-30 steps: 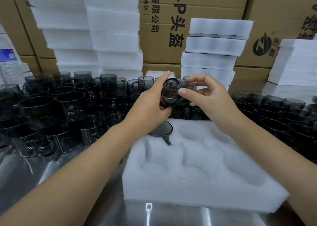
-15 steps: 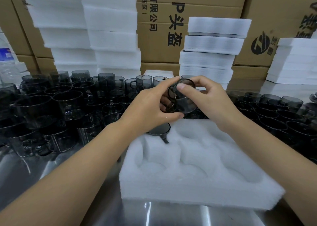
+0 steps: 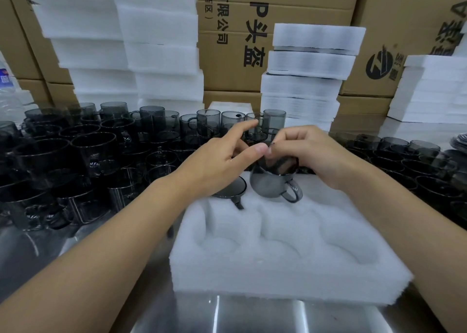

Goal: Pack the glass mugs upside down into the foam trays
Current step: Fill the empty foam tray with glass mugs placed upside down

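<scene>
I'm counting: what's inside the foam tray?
One mug sits upside down in the tray, partly hidden by the left hand. The right hand holds a second mug beside it.

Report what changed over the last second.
The smoky grey glass mug came down from mid-air into the far middle pocket of the white foam tray. The right hand grips its top; the left hand has loosened, index finger lifted. The packed grey mug in the far-left pocket and the tray stayed put.

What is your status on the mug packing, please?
Right hand grips mug, upside down at tray's back-middle pocket. Left hand open, thumb touching it. Seated mug back-left. Nothing seen blocking.
</scene>
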### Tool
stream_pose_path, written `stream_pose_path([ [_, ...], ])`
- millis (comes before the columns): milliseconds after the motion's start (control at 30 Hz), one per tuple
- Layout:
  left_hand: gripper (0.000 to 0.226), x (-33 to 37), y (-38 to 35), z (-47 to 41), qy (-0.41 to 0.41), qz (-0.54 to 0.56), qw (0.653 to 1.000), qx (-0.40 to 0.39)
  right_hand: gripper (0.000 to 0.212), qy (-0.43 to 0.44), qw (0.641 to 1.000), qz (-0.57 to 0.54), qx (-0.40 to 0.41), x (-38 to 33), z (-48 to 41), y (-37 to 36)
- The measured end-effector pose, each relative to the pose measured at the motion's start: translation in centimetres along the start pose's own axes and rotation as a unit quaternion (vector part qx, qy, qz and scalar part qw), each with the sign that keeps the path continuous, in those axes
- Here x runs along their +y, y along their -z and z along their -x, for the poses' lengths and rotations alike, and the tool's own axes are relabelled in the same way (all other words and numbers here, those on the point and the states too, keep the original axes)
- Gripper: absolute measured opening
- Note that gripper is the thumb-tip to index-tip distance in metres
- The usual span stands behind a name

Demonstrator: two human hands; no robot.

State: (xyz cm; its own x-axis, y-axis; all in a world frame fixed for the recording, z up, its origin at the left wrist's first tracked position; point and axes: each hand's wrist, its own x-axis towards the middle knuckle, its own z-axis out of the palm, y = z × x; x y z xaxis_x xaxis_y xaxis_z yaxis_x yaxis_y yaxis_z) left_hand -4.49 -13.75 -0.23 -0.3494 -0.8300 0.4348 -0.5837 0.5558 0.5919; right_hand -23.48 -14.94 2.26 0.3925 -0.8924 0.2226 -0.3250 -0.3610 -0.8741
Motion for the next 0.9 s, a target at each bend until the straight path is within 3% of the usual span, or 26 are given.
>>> stream_pose_path([
  [233,0.077,-0.1,0.0,0.1,0.006,-0.010,1.000,-0.023,0.018,0.016,0.997,0.064,-0.027,-0.5,0.4,1.3],
  [467,0.070,0.0,0.0,0.2,0.004,-0.009,0.999,-0.041,0.010,0.001,0.994,0.097,-0.041,-0.7,0.6,1.2],
  [600,0.057,0.1,0.2,0.3,-0.002,-0.011,0.998,-0.055,0.010,-0.013,0.989,0.138,-0.058,-0.4,0.4,1.2],
  [700,0.053,0.2,0.2,0.2,-0.006,-0.005,0.998,-0.066,0.021,-0.016,0.985,0.157,-0.073,-0.4,0.4,1.1],
  [800,0.054,0.2,0.3,0.3,-0.007,-0.003,0.997,-0.075,0.046,-0.004,0.987,0.152,-0.041,-0.3,0.4,0.7],
  [900,0.050,0.3,0.2,0.2,0.002,0.003,0.997,-0.072,0.046,0.011,0.982,0.188,-0.005,-0.1,0.2,0.2],
])
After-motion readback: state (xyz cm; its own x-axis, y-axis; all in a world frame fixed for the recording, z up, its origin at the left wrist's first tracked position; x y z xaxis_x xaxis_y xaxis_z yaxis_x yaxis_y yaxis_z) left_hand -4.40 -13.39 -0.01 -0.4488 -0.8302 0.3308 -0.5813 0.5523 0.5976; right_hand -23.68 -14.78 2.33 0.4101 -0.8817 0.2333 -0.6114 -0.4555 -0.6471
